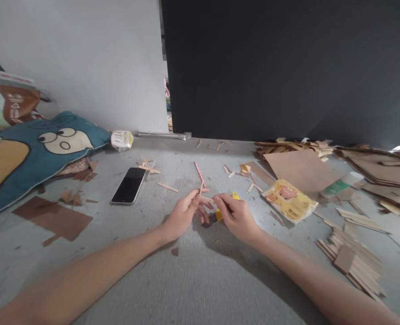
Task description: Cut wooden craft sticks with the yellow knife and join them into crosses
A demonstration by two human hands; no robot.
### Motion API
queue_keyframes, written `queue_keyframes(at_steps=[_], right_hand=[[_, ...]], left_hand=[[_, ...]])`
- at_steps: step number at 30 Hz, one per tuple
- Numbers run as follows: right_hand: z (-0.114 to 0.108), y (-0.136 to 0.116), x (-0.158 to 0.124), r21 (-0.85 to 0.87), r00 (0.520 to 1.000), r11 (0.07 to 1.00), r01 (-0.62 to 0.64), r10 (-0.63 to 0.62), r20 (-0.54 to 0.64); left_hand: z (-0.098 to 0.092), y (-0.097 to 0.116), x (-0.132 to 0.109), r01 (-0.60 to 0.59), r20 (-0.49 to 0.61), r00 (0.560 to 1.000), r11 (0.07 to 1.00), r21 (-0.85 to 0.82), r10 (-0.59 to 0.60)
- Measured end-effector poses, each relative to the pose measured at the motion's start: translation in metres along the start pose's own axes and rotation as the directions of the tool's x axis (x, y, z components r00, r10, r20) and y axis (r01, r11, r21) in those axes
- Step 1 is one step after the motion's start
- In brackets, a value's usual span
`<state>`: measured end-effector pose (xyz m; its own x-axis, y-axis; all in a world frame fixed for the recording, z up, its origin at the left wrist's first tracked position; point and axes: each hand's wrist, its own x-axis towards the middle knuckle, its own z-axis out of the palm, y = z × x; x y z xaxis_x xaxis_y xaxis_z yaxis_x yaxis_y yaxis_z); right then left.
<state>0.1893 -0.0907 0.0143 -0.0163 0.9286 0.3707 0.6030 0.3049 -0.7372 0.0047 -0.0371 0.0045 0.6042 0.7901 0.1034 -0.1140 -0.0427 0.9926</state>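
Observation:
My left hand [185, 213] and my right hand [235, 215] meet over the grey surface, both pinched on a small thin cardboard strip [206, 199] held between them. A yellow object [219, 215], partly hidden, sits under my right hand, with a yellow tip [235, 195] showing above it. A pink pencil [199, 173] lies just beyond the hands. Fingers of both hands are closed.
A black phone [129, 185] lies to the left. A blue cartoon cushion [27, 153] fills the far left. A yellow printed packet [289, 200], a green-white tube [341, 184], cardboard sheets [300, 169] and a stack of cut strips [354, 262] lie to the right. Scraps litter the surface. A dark panel [288, 67] stands behind.

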Motion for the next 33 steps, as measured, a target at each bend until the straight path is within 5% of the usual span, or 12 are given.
queue_keyframes(at_steps=[4,13,19,26,33], right_hand=[[-0.001,0.003,0.001,-0.003,1.0,1.0,-0.012,0.012,-0.017],[0.002,0.007,0.001,0.073,0.997,0.995,-0.061,0.064,-0.032],[0.001,0.005,0.003,0.108,0.997,0.991,-0.074,0.077,-0.03],[0.0,0.003,0.007,0.327,0.956,0.899,-0.293,0.265,0.127],[-0.001,0.002,0.008,0.295,0.973,0.929,-0.225,0.2,0.111]], left_hand=[[-0.001,-0.002,0.003,-0.029,-0.053,0.998,0.999,-0.038,0.027],[-0.005,0.0,0.004,0.048,0.058,0.998,0.98,-0.195,-0.038],[-0.006,0.002,0.005,0.05,0.067,0.997,0.983,-0.174,-0.039],[-0.012,0.0,0.006,0.156,0.146,0.98,0.973,-0.167,-0.132],[-0.01,0.001,0.004,0.116,0.152,0.983,0.99,-0.086,-0.102]])
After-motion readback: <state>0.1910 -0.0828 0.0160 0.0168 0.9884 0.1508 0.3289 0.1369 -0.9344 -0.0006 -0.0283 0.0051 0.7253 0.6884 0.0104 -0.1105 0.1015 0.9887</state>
